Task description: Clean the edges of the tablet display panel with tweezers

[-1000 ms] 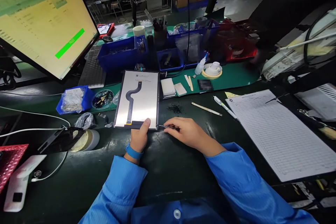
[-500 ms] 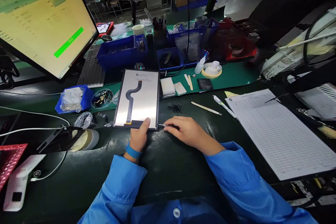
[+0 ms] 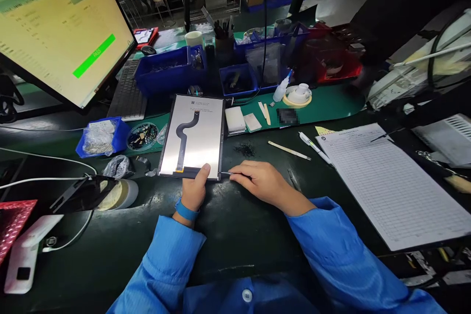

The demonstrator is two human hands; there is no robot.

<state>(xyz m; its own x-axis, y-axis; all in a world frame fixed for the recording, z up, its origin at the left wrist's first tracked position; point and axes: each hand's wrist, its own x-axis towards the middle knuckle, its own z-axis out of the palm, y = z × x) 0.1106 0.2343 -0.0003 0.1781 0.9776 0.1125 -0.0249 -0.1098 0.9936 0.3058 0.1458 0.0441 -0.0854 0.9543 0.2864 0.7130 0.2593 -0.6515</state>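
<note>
My left hand [image 3: 195, 190] grips the lower edge of a display panel [image 3: 206, 137], thumb on top and fingers hidden beneath. The panel's silvery back faces up, and a dark curved flex cable [image 3: 181, 144] runs down it to a black strip along the bottom. Pinched in my right hand [image 3: 257, 180] is a pair of thin metal tweezers [image 3: 225, 173], whose tip meets the panel's lower right edge. Whether the tip has hold of anything is too small to tell. Just above my right hand lies a small heap of black scraps [image 3: 245, 148].
Left stand a monitor [image 3: 62, 24], a keyboard [image 3: 127, 91], a blue box of small parts [image 3: 101, 137] and a tape roll [image 3: 127, 194]. Blue bins [image 3: 169, 71] line the back. To the right lie a wooden stick [image 3: 289, 150], a pen [image 3: 315, 148] and a paper form [image 3: 397, 186].
Almost nothing differs. The view has shifted slightly, and both hands keep their hold, with the tweezer tip still at the panel's lower right edge.
</note>
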